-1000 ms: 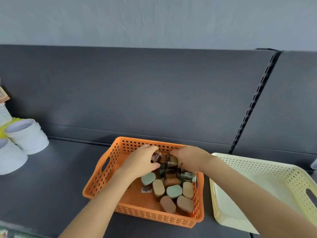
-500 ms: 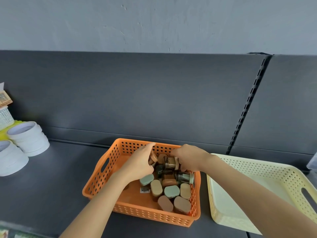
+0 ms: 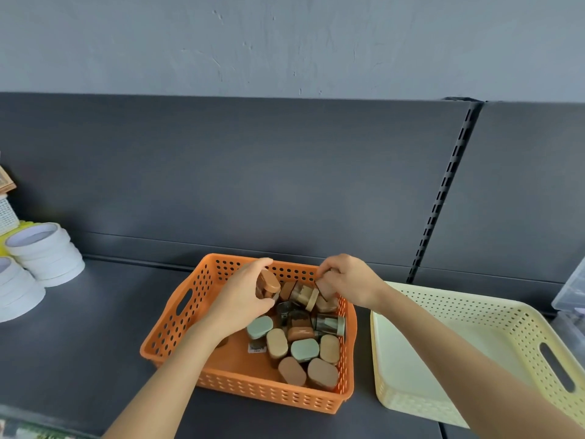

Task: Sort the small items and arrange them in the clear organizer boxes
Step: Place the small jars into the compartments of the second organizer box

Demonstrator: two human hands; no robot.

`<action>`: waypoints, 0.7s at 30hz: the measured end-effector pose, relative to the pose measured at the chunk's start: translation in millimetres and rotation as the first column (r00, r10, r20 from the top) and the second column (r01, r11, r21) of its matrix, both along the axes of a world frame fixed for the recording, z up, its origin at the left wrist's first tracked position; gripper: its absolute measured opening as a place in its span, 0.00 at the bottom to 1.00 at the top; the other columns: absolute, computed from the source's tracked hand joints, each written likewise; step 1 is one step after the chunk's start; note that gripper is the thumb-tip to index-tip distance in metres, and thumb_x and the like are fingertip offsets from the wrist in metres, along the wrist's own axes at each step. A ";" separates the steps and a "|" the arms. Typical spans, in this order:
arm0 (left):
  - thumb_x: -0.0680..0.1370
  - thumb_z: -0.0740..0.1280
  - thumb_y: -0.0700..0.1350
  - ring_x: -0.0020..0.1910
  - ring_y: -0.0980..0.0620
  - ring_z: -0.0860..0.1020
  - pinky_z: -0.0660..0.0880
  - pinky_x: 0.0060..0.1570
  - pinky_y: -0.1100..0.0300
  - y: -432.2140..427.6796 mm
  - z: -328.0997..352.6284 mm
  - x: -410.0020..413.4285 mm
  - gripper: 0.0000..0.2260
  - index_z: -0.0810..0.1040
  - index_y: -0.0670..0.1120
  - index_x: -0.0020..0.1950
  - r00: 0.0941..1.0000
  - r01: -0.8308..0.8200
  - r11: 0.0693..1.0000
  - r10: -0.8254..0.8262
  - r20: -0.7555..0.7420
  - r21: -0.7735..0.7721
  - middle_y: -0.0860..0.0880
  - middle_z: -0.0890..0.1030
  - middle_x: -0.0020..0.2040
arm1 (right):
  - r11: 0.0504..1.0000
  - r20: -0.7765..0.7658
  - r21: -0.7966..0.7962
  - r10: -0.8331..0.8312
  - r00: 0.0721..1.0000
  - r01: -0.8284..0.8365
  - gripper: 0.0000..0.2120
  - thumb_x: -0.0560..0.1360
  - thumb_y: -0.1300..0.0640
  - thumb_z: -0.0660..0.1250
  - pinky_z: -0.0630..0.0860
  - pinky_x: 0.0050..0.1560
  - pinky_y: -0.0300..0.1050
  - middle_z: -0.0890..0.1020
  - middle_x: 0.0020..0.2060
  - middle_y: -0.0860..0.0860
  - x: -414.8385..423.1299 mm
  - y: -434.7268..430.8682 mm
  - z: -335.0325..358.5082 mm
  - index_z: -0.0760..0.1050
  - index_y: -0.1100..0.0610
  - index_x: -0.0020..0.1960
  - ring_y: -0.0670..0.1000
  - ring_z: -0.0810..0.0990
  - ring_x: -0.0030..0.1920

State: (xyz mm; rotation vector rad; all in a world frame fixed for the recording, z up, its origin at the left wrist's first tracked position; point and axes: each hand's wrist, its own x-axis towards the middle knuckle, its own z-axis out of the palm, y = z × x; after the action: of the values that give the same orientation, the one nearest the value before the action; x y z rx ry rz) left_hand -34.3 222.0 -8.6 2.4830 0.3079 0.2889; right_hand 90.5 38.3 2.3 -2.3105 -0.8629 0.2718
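Inside the orange basket (image 3: 164, 331) on the dark shelf (image 3: 88, 343), both hands were among the small jars. The left hand (image 3: 243, 299) curled round a brown-lidded jar (image 3: 268, 284), held tilted above the heap near the basket's far wall. The right hand (image 3: 348, 282) pinched a second jar (image 3: 326, 300) in curled fingers at the far right corner, its lid hidden. The other jars (image 3: 304, 350), lidded green, tan and brown, filled the basket's right half, some lying, some upright. A cream basket (image 3: 474, 308) sat just beside it on the right. A clear organizer box (image 3: 571, 289) showed at the right edge, and white round tubs (image 3: 44, 251) were stacked well apart on the left.
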 end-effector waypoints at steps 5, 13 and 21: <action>0.73 0.72 0.42 0.69 0.55 0.67 0.64 0.65 0.62 2.9 -2.2 -7.5 0.33 0.62 0.54 0.74 1.000 -0.022 1.000 0.022 0.011 -0.004 0.55 0.68 0.72 | 0.988 0.037 -0.120 -0.093 0.995 0.097 0.16 0.77 0.51 0.61 0.73 0.33 0.42 0.77 0.30 0.52 -4.2 13.4 -9.4 0.77 0.62 0.40 0.49 0.75 0.30; 0.74 0.72 0.44 0.70 0.55 0.66 0.65 0.67 0.59 2.7 -4.3 -15.1 0.32 0.62 0.54 0.74 1.000 -0.026 1.000 0.026 -0.008 -0.010 0.55 0.67 0.73 | 0.912 0.248 -0.410 0.093 0.964 0.017 0.16 0.71 0.43 0.70 0.78 0.40 0.43 0.79 0.42 0.48 -10.6 25.4 -11.0 0.75 0.53 0.51 0.49 0.78 0.41; 0.74 0.72 0.44 0.70 0.54 0.66 0.65 0.66 0.60 3.4 0.0 -18.1 0.31 0.62 0.54 0.74 1.000 -0.012 1.000 0.013 0.015 -0.013 0.55 0.67 0.72 | 0.891 0.286 -0.453 0.149 0.947 -0.003 0.12 0.72 0.47 0.68 0.81 0.42 0.46 0.80 0.41 0.50 -12.5 29.2 -16.6 0.76 0.54 0.49 0.50 0.80 0.40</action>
State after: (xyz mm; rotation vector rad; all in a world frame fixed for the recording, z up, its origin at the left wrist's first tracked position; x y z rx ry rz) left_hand -52.4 225.4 -8.6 2.4658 0.3183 0.3092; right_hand 78.0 67.6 -14.3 -2.8068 -1.1494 0.1465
